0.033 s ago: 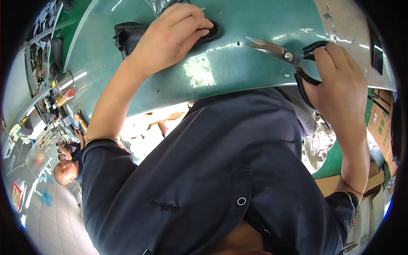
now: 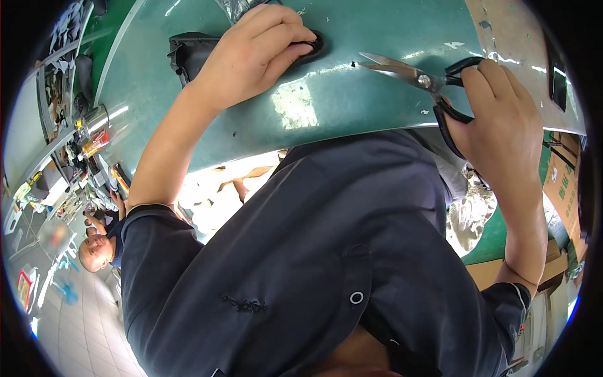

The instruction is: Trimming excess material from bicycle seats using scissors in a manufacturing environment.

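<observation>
Scissors (image 2: 422,80) lie low over the green table (image 2: 352,107), right of centre. Long axis runs roughly left-right in the head view, slightly tilted: blade tips point left toward the left hand, black handles to the right. Blades appear nearly closed.

Right hand (image 2: 502,119) grasps the scissors, fingers curled through and around the black handle loops.

Left hand (image 2: 251,53) rests on a small black oval piece (image 2: 312,45), fingers bent and pressing down on it; tips are well apart from the blade tips. A black pouch-like item (image 2: 185,53) sits just left of that wrist.

Bare tabletop lies between the two hands. Near table edge curves just below the scissors, next to the person's dark shirt (image 2: 314,251).
</observation>
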`<state>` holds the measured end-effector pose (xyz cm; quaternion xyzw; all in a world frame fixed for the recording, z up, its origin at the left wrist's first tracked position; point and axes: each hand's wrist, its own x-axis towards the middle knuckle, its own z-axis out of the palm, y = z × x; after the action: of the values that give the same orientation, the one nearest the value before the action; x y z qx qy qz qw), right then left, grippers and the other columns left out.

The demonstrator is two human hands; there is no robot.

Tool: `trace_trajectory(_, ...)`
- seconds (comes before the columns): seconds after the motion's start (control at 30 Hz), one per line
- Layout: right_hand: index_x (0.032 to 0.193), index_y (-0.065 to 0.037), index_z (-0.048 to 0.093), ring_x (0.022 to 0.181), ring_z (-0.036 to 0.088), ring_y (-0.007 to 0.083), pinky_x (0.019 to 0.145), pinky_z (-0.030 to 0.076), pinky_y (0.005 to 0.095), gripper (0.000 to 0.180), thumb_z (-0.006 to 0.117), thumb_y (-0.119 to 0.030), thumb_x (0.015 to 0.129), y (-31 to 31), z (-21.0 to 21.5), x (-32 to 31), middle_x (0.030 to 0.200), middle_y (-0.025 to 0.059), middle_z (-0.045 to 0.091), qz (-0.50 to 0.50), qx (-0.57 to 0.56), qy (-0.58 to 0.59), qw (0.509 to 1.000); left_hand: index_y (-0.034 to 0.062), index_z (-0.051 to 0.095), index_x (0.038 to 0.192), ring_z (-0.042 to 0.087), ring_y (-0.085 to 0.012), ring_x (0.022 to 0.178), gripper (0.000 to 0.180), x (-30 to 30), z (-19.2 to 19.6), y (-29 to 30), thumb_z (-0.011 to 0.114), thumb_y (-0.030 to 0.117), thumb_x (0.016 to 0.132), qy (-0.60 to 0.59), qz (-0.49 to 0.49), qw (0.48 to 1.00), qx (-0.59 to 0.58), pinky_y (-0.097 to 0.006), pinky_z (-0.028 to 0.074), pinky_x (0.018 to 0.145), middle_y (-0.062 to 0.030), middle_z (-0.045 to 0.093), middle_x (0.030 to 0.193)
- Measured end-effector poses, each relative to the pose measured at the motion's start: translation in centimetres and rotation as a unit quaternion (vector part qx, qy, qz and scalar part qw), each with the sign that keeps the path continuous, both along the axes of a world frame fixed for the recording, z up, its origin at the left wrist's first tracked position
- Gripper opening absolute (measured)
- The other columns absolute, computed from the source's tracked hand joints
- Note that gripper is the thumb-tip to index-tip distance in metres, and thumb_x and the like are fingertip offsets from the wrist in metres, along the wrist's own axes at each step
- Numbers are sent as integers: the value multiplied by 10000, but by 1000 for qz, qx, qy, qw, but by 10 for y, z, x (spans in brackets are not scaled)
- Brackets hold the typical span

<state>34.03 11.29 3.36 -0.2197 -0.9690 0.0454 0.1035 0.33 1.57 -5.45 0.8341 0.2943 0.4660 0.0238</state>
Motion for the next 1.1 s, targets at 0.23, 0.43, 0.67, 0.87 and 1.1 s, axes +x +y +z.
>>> trace_trajectory(0.23, 930, -31, 626, 856, 651, 298, 706, 534, 417, 355, 845, -203, 710, 9, 1, -33, 935, 81, 616, 51, 18, -11, 998, 18, 656, 983, 590, -330, 885, 121, -3, -9, 3, 731, 23, 889, 9, -19, 1000, -13, -398, 492, 794, -136, 582, 979)
trace_trajectory(0.43, 916, -30, 611, 858, 644, 295, 710, 527, 423, 331, 821, -215, 740, 16, 8, -50, 904, 87, 594, 71, 32, -66, 995, 16, 637, 975, 569, -336, 900, 129, -13, -11, 1, 682, -32, 864, -14, -56, 996, -73, -398, 482, 821, -148, 565, 1000)
trace_trajectory(0.67, 820, -23, 684, 746, 643, 310, 698, 519, 403, 312, 790, -313, 770, 18, 39, -80, 798, 129, 644, 108, -14, -148, 983, 20, 636, 963, 570, -332, 910, 140, -14, -13, 4, 688, -49, 853, -31, -60, 995, -73, -396, 481, 822, -144, 566, 993)
trace_trajectory(0.87, 834, -26, 673, 774, 631, 285, 719, 515, 396, 311, 758, -319, 774, 17, 43, -95, 819, 114, 624, 99, -14, -247, 964, 23, 635, 954, 572, -330, 915, 128, -16, -8, 3, 697, -39, 861, -14, -51, 995, -91, -396, 476, 825, -137, 568, 987)
trace_trajectory(1.1, 817, -14, 691, 751, 658, 304, 703, 541, 416, 342, 759, -343, 751, 29, 43, -103, 793, 126, 643, 122, -35, -240, 963, 26, 635, 950, 572, -330, 907, 130, -19, -12, 1, 704, -37, 860, -22, -45, 995, -86, -395, 479, 815, -134, 568, 980)
